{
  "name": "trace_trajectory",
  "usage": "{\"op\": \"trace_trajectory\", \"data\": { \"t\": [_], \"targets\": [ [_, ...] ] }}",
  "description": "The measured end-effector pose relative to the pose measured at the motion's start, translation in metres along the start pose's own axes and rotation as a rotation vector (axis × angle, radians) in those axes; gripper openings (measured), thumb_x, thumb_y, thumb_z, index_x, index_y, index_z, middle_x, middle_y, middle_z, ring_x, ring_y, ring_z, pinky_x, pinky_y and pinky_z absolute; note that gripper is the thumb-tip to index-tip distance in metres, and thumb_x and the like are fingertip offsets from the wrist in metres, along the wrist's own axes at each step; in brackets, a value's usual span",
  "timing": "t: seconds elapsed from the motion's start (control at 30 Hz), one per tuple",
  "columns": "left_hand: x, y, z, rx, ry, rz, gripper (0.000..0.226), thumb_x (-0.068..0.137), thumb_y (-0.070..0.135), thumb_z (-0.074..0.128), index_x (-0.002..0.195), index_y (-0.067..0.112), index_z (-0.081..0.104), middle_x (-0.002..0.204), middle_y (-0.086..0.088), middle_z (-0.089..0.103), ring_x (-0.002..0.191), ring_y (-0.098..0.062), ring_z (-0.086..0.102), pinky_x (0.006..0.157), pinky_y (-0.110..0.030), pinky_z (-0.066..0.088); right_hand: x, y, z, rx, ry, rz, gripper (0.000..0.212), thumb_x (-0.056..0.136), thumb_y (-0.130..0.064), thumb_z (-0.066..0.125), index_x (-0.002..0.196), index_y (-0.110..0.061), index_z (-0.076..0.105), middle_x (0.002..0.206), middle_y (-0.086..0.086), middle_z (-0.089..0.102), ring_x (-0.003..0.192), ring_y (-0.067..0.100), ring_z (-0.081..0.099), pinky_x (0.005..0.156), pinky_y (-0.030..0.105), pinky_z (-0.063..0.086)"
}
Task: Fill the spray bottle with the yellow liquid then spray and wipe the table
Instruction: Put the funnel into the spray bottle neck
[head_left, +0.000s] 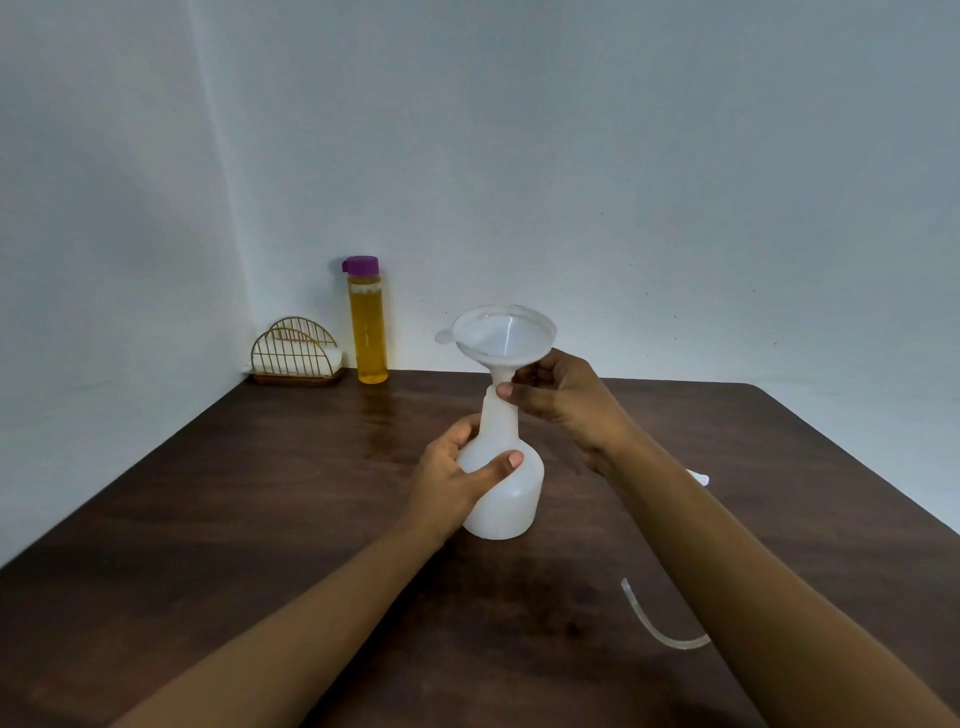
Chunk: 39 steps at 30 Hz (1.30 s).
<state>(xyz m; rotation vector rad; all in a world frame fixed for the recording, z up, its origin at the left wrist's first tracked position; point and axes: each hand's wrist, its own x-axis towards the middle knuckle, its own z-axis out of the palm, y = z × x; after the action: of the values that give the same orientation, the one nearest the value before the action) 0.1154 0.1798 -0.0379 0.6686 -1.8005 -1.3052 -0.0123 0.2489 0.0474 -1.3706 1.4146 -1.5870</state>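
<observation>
A white, uncapped spray bottle (506, 493) stands upright in the middle of the dark wooden table (234, 493). My left hand (457, 478) grips its body. A clear plastic funnel (501, 335) sits with its stem in the bottle's neck, and my right hand (561, 400) pinches the funnel's stem just above the neck. A tall bottle of yellow liquid (368, 332) with a purple cap stands shut at the back left by the wall. The spray head's clear tube (654, 621) lies on the table under my right forearm, and the head itself is mostly hidden.
A gold wire napkin holder (293, 353) with white napkins stands in the back left corner beside the yellow bottle. A small white piece (698, 477) shows behind my right forearm. The walls close off the table at the back and left.
</observation>
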Motion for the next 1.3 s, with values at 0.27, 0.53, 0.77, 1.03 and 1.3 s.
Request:
{"op": "trace_trajectory", "data": {
  "t": [0.27,0.53,0.77,1.03,1.3],
  "targets": [
    [-0.001,0.001,0.0,0.014,-0.007,0.002,0.061,0.061,0.056,0.071,0.116,0.033,0.056,0.113,0.007,0.065,0.102,-0.013,0.063,0.085,-0.04,0.056,0.0,0.008,0.0,0.046,-0.024,0.084,0.024,0.081,-0.009,0.069,0.105,-0.006,0.062,0.1,0.009,0.067,0.098,0.024,0.066,0.089,0.036,0.055],
    [0.0,0.0,0.0,0.02,-0.006,-0.003,0.051,0.066,0.048,0.072,0.113,0.038,0.054,0.115,0.007,0.065,0.104,-0.013,0.062,0.088,-0.041,0.055,0.002,0.001,-0.015,0.148,-0.1,0.152,0.027,0.09,0.003,0.046,0.109,-0.01,0.06,0.113,0.009,0.061,0.108,0.025,0.059,0.092,0.04,0.051],
    [0.001,0.0,0.001,0.048,0.008,-0.026,0.056,0.074,0.041,0.074,0.124,0.029,0.052,0.121,0.004,0.061,0.107,-0.016,0.06,0.089,-0.043,0.054,0.011,-0.029,-0.021,-0.05,-0.065,-0.006,0.04,0.086,-0.041,0.06,0.124,-0.031,0.054,0.124,-0.004,0.059,0.114,0.012,0.055,0.09,0.03,0.048],
    [-0.001,0.002,0.002,0.036,0.01,-0.03,0.048,0.077,0.034,0.074,0.119,0.032,0.051,0.119,0.005,0.061,0.106,-0.016,0.06,0.087,-0.039,0.055,0.025,-0.024,-0.016,-0.189,-0.115,0.024,0.054,0.071,-0.038,0.076,0.12,-0.027,0.057,0.121,-0.002,0.061,0.112,0.015,0.059,0.101,0.035,0.048],
    [-0.002,0.003,0.003,0.018,0.006,-0.039,0.064,0.064,0.049,0.071,0.122,0.03,0.052,0.118,0.004,0.062,0.106,-0.017,0.061,0.088,-0.043,0.055,0.012,-0.018,-0.011,-0.143,-0.093,0.02,0.082,0.071,-0.059,0.068,0.14,-0.026,0.038,0.136,-0.01,0.049,0.121,0.011,0.052,0.101,0.034,0.046]
  ]
}}
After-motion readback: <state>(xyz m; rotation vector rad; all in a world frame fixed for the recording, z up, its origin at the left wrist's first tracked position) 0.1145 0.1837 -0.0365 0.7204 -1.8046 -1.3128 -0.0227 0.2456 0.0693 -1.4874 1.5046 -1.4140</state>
